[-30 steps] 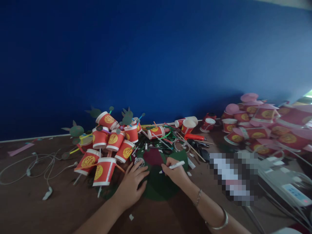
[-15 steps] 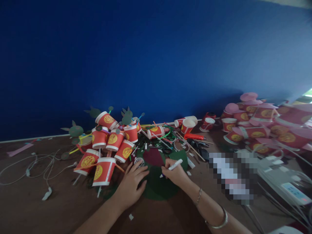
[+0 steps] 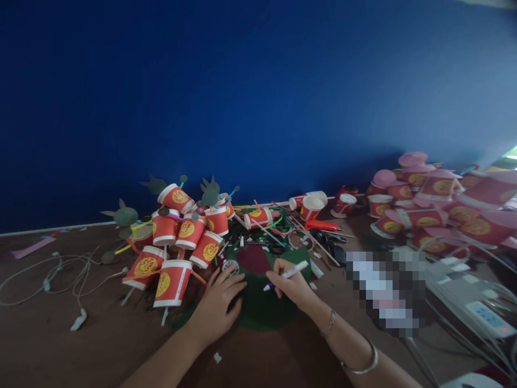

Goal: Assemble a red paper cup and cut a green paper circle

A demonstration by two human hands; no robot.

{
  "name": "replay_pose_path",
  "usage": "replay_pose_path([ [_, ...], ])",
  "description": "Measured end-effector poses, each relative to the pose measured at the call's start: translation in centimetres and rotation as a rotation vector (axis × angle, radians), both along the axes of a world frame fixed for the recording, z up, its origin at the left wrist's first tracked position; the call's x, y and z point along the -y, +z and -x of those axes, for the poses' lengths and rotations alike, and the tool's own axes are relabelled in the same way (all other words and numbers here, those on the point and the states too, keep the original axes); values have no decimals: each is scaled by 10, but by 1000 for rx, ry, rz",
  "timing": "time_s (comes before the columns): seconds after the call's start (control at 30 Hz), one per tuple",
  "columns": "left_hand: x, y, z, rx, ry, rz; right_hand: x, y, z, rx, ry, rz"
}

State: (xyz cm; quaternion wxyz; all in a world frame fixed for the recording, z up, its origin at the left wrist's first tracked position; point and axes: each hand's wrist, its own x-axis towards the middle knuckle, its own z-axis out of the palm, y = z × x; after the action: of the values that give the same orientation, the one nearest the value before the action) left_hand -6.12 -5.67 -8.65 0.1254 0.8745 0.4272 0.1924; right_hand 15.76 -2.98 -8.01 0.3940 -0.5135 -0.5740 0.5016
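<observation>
My right hand (image 3: 290, 280) pinches a white marker (image 3: 297, 268), its tip slanting down and left over a dark green sheet of paper (image 3: 266, 312). Fingers spread, my left hand (image 3: 224, 293) lies flat on the sheet's left side. A small pale round piece with holes (image 3: 230, 268) sits by its fingertips. Dark red paper (image 3: 254, 260) lies at the far part of the green sheet. Just left of my left hand, red paper cups (image 3: 173, 283) with straws and rabbit-like green cutouts (image 3: 126, 216) are heaped together.
More red cups with pink paper (image 3: 428, 215) pile up at the right. Near them are a power strip (image 3: 487, 318) with tangled cables and a blurred-out item (image 3: 383, 291). A red-handled tool (image 3: 323, 226) lies behind my right hand. White earphones (image 3: 78, 319) lie left, before a blue wall (image 3: 258, 108).
My right hand has lifted slightly and the marker has shifted a little right, with its tip now more visible. My left hand stays in place.
</observation>
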Motion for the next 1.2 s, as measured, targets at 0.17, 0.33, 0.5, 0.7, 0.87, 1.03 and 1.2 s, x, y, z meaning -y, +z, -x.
replay_pose_path([
  [0.17, 0, 1, 0, 8, -2, 0, 3, -2, 4, 183, 56, -128],
  [0.33, 1, 1, 1, 14, -2, -5, 4, -8, 5, 293, 57, -141],
  [0.5, 0, 1, 1, 25, -1, -10, 3, -10, 5, 352, 44, -196],
  [0.7, 1, 1, 1, 12, 1, 6, 3, -10, 6, 401, 50, -248],
  [0.87, 0, 0, 1, 10, -6, 5, 3, -8, 6, 330, 74, -152],
  [1.03, 0, 1, 0, 13, -2, -20, -2, -3, 3, 12, -33, 24],
  [1.2, 1, 1, -1, 20, 21, -45, -5, -1, 0, -114, -131, 57],
])
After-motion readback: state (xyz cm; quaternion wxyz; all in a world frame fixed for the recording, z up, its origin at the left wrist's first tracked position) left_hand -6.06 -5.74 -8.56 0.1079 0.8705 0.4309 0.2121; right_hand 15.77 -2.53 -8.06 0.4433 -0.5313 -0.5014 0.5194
